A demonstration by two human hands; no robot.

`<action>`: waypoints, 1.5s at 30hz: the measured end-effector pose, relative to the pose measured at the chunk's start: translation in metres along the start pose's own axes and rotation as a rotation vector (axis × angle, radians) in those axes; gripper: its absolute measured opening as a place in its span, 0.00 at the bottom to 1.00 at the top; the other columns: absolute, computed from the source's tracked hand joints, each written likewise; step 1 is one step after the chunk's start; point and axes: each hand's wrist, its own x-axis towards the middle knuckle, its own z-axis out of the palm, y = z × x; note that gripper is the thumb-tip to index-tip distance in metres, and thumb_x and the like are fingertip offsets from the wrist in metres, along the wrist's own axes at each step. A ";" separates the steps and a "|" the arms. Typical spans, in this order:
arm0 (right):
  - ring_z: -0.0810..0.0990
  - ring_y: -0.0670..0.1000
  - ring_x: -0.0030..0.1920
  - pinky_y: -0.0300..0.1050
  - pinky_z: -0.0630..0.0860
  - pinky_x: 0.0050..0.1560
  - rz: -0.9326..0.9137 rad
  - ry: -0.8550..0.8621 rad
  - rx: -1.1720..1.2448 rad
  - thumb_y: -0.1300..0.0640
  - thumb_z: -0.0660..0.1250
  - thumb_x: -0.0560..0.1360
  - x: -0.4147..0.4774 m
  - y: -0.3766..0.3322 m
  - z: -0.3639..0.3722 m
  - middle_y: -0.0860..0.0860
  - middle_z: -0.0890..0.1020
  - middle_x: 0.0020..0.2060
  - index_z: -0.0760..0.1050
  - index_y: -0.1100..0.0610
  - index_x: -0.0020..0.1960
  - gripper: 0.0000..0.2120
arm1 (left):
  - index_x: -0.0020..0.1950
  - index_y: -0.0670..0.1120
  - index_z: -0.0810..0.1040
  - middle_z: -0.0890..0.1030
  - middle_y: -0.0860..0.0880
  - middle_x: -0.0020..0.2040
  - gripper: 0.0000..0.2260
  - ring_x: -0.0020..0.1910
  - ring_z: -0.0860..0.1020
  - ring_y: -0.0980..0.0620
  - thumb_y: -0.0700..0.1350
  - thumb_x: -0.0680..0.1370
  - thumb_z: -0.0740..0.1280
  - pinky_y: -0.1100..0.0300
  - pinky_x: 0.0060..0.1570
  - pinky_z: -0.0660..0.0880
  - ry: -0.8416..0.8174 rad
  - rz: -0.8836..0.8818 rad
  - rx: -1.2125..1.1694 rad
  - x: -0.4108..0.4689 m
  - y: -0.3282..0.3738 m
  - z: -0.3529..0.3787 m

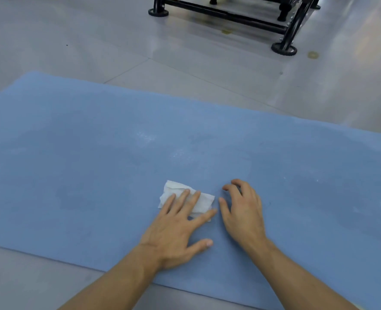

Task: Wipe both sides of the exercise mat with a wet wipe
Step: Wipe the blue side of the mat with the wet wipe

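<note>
Lying flat on the floor [50, 48], the mat [73, 153] fills the middle of the view, with the wipe [204, 203] folded on it near its six o'clock edge. The left hand [176, 231] presses the wipe with fingers spread flat, gripping nothing. The right hand [243, 211], at the wipe's three o'clock, rests loosely curled and empty. A black frame [283, 30] stands at one o'clock. Under flat fingers alone, the wipe could bunch or slip free mid-stroke.
</note>
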 end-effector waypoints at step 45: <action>0.47 0.46 0.82 0.49 0.45 0.80 -0.032 -0.228 -0.226 0.38 0.39 0.81 -0.003 -0.007 0.006 0.46 0.51 0.82 0.51 0.51 0.83 0.34 | 0.83 0.54 0.38 0.36 0.63 0.80 0.30 0.79 0.34 0.64 0.63 0.84 0.44 0.67 0.74 0.33 0.082 -0.313 -0.056 0.028 -0.087 -0.021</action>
